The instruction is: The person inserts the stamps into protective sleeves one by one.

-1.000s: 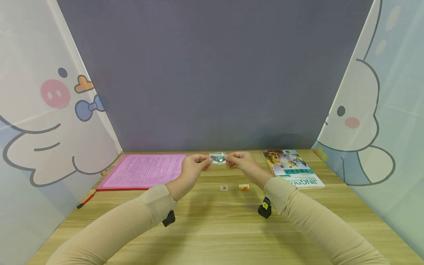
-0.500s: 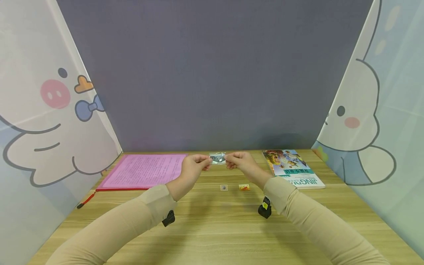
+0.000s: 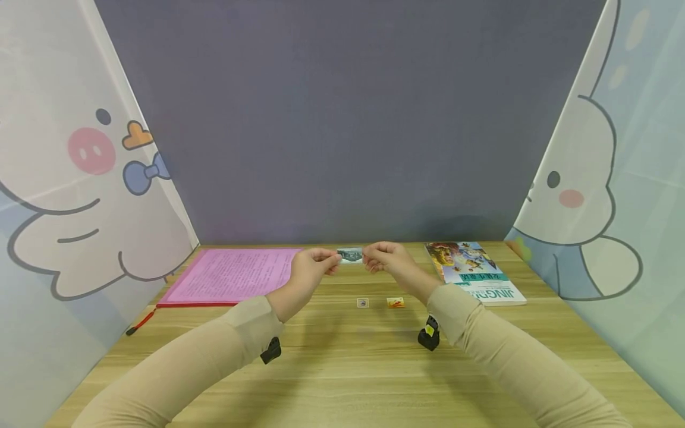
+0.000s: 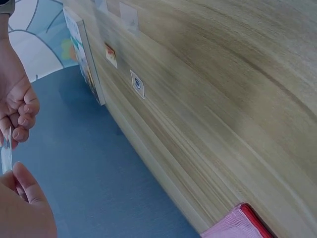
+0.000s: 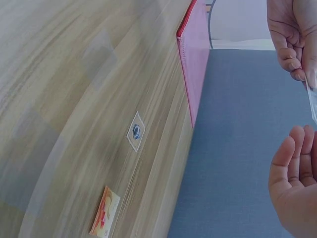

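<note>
Between my two hands, raised over the table's far edge in the head view, is a small stamp-like picture card [image 3: 350,256] with a dark scene and a pale border. My left hand [image 3: 307,274] pinches its left end between thumb and fingers. The right hand [image 3: 395,264] pinches the opposite end. Both wrist views show the card edge-on as a thin, clear-looking strip [image 4: 6,154]. Below the hands, a small square stamp-like piece [image 3: 363,303] with a round motif lies on the table. To its right lies a yellow and red one [image 3: 395,302].
A pink sheet folder [image 3: 230,276] with printed text and a red edge lies at the back left. Its red cord [image 3: 143,320] trails forward. At the back right lies a colourful book [image 3: 473,273]. A grey panel [image 3: 348,119] rises behind the wooden table [image 3: 353,380].
The card has tilted slightly, so its glare has faded and its picture shows more plainly. Both hands keep their grip in nearly the same place.
</note>
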